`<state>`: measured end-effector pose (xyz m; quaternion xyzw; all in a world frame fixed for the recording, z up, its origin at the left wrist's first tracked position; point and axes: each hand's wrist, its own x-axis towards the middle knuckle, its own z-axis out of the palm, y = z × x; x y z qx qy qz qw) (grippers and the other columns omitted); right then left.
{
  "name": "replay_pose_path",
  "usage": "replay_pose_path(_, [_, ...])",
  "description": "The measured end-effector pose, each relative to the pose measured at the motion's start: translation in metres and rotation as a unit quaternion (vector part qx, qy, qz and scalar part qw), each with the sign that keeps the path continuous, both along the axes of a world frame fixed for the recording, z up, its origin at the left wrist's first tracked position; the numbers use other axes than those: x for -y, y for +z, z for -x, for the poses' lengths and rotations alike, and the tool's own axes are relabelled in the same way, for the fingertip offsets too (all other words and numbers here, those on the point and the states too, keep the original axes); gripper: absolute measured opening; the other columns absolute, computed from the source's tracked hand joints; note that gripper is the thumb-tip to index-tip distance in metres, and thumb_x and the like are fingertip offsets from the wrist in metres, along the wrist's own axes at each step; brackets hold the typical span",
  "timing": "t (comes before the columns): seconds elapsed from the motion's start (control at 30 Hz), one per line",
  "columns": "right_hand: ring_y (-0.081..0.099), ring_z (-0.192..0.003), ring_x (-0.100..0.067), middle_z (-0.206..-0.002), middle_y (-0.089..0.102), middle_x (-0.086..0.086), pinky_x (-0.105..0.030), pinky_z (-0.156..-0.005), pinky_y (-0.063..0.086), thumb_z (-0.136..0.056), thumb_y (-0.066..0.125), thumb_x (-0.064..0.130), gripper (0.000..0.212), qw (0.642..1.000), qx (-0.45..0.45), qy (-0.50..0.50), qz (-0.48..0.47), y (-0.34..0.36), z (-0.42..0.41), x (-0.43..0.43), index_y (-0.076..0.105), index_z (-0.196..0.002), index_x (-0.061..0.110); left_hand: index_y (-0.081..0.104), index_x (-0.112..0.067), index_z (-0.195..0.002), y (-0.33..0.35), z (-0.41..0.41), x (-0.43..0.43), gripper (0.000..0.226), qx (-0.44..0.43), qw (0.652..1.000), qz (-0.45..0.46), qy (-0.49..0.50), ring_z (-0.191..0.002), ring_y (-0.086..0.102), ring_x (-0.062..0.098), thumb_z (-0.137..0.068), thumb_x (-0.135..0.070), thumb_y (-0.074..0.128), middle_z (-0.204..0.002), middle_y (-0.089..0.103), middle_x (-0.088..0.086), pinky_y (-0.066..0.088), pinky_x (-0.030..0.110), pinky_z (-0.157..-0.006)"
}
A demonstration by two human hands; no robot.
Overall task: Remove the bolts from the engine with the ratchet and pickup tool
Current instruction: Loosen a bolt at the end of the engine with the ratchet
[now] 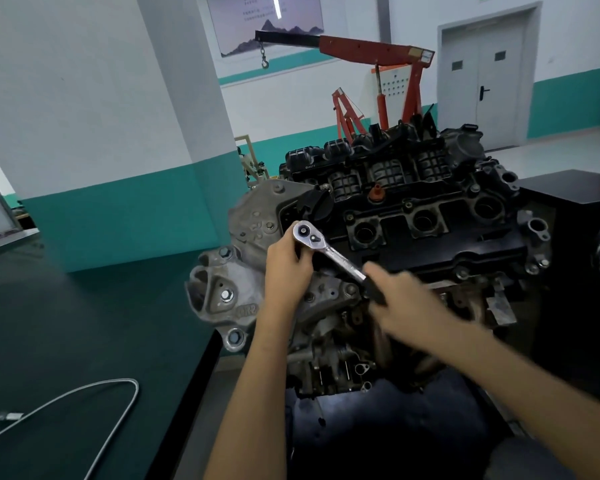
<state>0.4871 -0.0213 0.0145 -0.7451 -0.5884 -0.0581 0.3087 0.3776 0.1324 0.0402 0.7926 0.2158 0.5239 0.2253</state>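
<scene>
Hands share the chrome steel ratchet (329, 252) over the grey-and-black engine (395, 237): left hand (286, 263) cups its round head, right hand (400, 299) grips its black handle, shaft slanting down-right.

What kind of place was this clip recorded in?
Most likely an automotive workshop or training garage: a bare engine on a stand, a red engine hoist behind, and a ratchet in use.

Even indoor light, right hand (400, 299) motion-blurred, wide-angle bending at the edges.
</scene>
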Motion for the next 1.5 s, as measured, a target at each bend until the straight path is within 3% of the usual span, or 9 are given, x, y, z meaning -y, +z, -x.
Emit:
replay_pose_path(0.1, [0.062, -0.070, -0.030, -0.070, 0.055, -0.001, -0.038, -0.057, 0.049, -0.081, 0.056, 0.012, 0.032, 0.983, -0.177, 0.015, -0.052, -0.032, 0.060, -0.018, 0.039, -0.106, 0.026, 0.060, -0.024, -0.081, -0.002, -0.002, -0.001, 0.024, 0.003, 1.000, 0.012, -0.013, -0.070, 0.061, 0.014, -0.083, -0.004, 0.049, -0.072, 0.065, -0.003, 0.048, 0.030, -0.067])
replay_pose_path(0.23, [0.061, -0.078, -0.036, -0.082, 0.061, -0.015, -0.041, -0.066, 0.052, -0.082, 0.052, 0.009, 0.044, 0.970, -0.227, 0.019, -0.086, -0.039, 0.086, -0.034, 0.040, -0.124, 0.012, 0.059, -0.041, -0.077, -0.001, 0.002, -0.001, 0.043, 0.018, 0.999, 0.026, -0.019, -0.081, 0.066, 0.003, -0.087, 0.000, 0.055, -0.080, 0.069, -0.016, 0.050, 0.017, -0.075])
replay_pose_path(0.43, [0.060, -0.070, -0.027, -0.069, 0.049, 0.004, -0.033, -0.062, 0.048, -0.082, 0.058, 0.014, 0.038, 0.998, 0.047, 0.023, 0.043, 0.018, -0.019, -0.002, 0.046, -0.118, 0.021, 0.066, -0.015, -0.104, 0.003, 0.007, 0.000, 0.019, -0.013, 0.997, -0.031, -0.072, -0.086, 0.063, 0.003, -0.092, -0.005, 0.055, -0.094, 0.070, -0.010, 0.051, 0.024, -0.078])
replay_pose_path(0.6, [0.062, -0.078, -0.028, -0.087, 0.063, -0.003, -0.030, -0.057, 0.033, -0.087, 0.053, 0.022, 0.036, 0.947, 0.317, -0.024, 0.054, 0.074, -0.065, -0.010, 0.040, -0.121, 0.027, 0.065, -0.011, -0.109, 0.002, 0.005, 0.003, 0.016, 0.003, 0.999, -0.021, -0.027, -0.063, 0.053, -0.011, -0.096, -0.010, 0.056, -0.074, 0.059, -0.020, 0.038, 0.009, -0.061])
replay_pose_path(0.83, [0.056, -0.062, -0.028, -0.068, 0.053, -0.003, -0.036, -0.056, 0.048, -0.081, 0.056, 0.014, 0.027, 0.990, -0.133, 0.028, -0.028, -0.018, 0.036, -0.009, 0.037, -0.094, 0.027, 0.065, -0.006, -0.097, -0.001, 0.000, 0.003, 0.018, 0.013, 0.999, -0.020, 0.034, -0.052, 0.050, -0.005, -0.087, 0.002, 0.052, -0.057, 0.053, -0.014, 0.034, 0.008, -0.050])
replay_pose_path(0.97, [0.062, -0.077, -0.032, -0.084, 0.062, -0.012, -0.040, -0.064, 0.051, -0.083, 0.053, 0.012, 0.039, 0.976, -0.202, 0.015, -0.081, -0.038, 0.088, -0.032, 0.037, -0.119, 0.016, 0.062, -0.020, -0.086, -0.002, 0.002, 0.003, 0.017, 0.029, 0.999, 0.013, 0.002, -0.074, 0.064, 0.010, -0.089, -0.004, 0.058, -0.076, 0.069, -0.002, 0.046, 0.019, -0.066])
replay_pose_path(1.13, [0.061, -0.075, -0.035, -0.079, 0.059, -0.009, -0.039, -0.065, 0.051, -0.080, 0.056, 0.012, 0.033, 0.993, -0.106, 0.050, -0.009, -0.016, 0.030, -0.012, 0.044, -0.110, 0.020, 0.065, -0.015, -0.097, 0.004, 0.009, 0.002, 0.024, 0.016, 0.997, -0.014, -0.073, -0.086, 0.063, 0.003, -0.087, 0.003, 0.055, -0.096, 0.070, -0.009, 0.048, 0.017, -0.077])
replay_pose_path(1.37, [0.061, -0.081, -0.028, -0.082, 0.058, -0.001, -0.030, -0.058, 0.031, -0.088, 0.053, 0.021, 0.038, 0.953, 0.298, -0.014, 0.053, 0.069, -0.064, -0.008, 0.041, -0.123, 0.025, 0.065, -0.017, -0.102, 0.001, 0.004, 0.001, 0.013, -0.006, 0.999, 0.010, -0.043, -0.060, 0.052, -0.004, -0.096, -0.014, 0.055, -0.078, 0.065, -0.013, 0.046, 0.021, -0.062])
replay_pose_path(1.5, [0.060, -0.075, -0.030, -0.070, 0.043, 0.004, -0.030, -0.059, 0.036, -0.084, 0.056, 0.021, 0.031, 0.985, 0.171, -0.023, 0.008, 0.034, -0.028, -0.003, 0.043, -0.112, 0.023, 0.060, -0.016, -0.092, 0.000, 0.000, 0.003, 0.015, 0.027, 0.999, 0.001, 0.020, -0.054, 0.050, -0.009, -0.092, -0.003, 0.054, -0.062, 0.053, -0.019, 0.036, 0.007, -0.053])
